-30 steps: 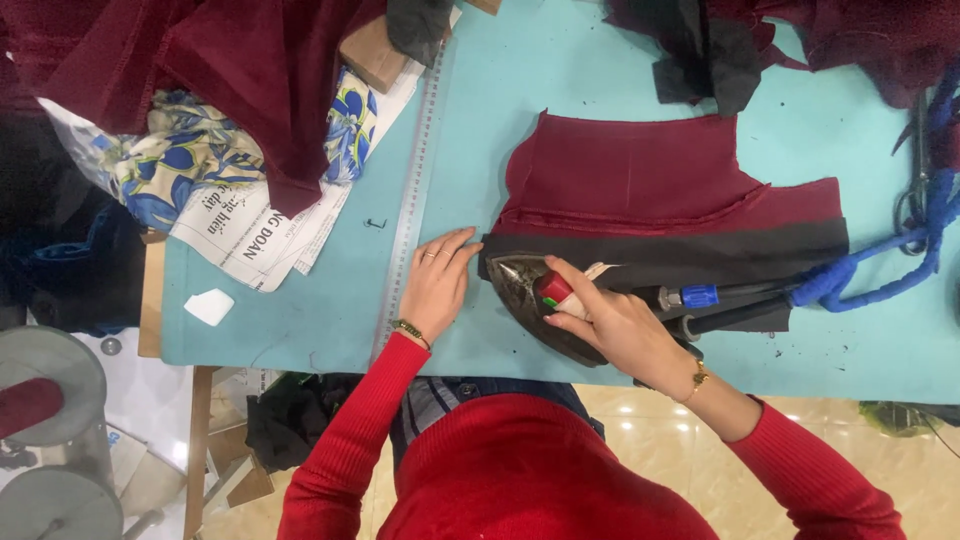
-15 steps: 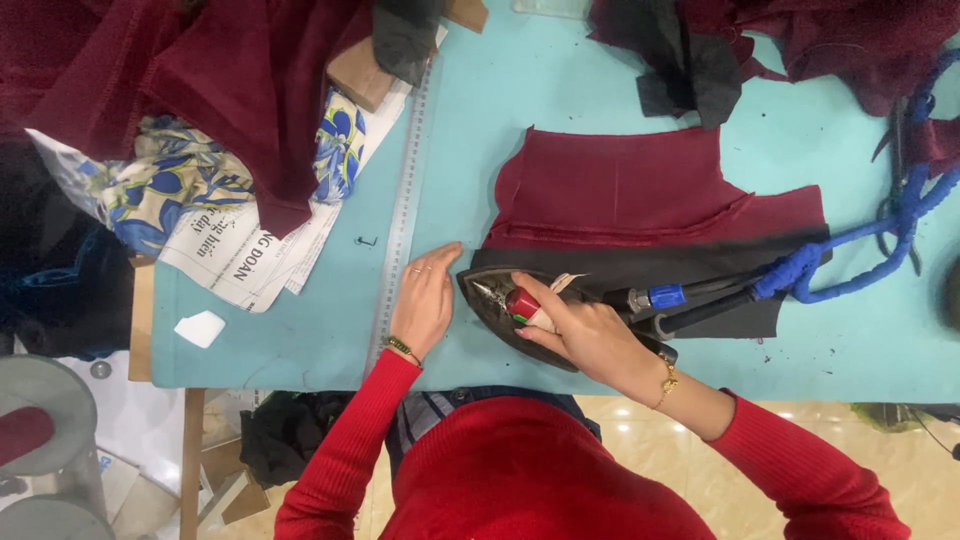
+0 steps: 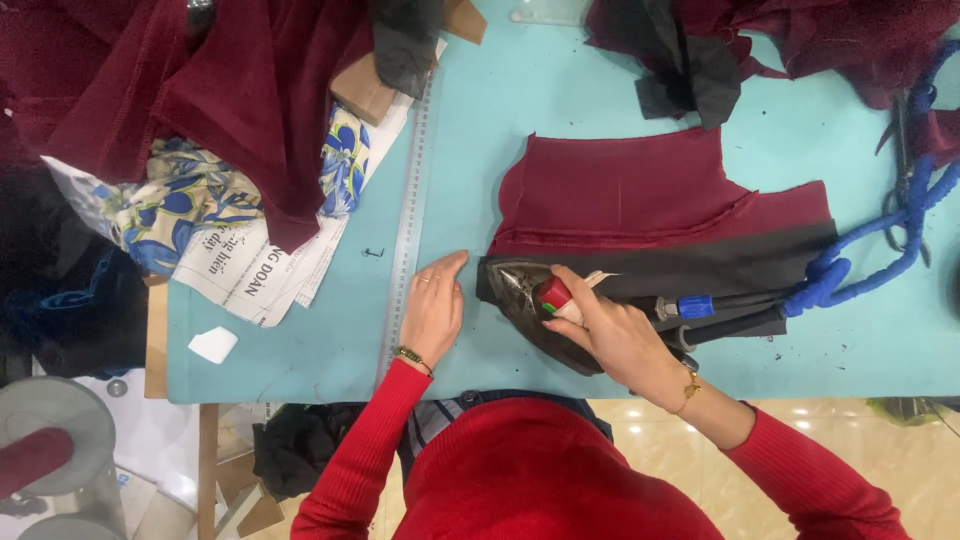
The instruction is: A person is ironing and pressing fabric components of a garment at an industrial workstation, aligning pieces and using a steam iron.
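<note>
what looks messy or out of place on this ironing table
The top left is cluttered: dark red fabric is heaped over floral cloth and newspaper, which hang past the table edge. The iron under the right hand and the left hand look orderly.

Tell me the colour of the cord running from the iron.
The cord is bright blue, seen best in the head view, trailing right from the iron.

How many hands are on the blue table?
2: the left hand lies flat beside the metal ruler; the right hand grips the iron.
</note>
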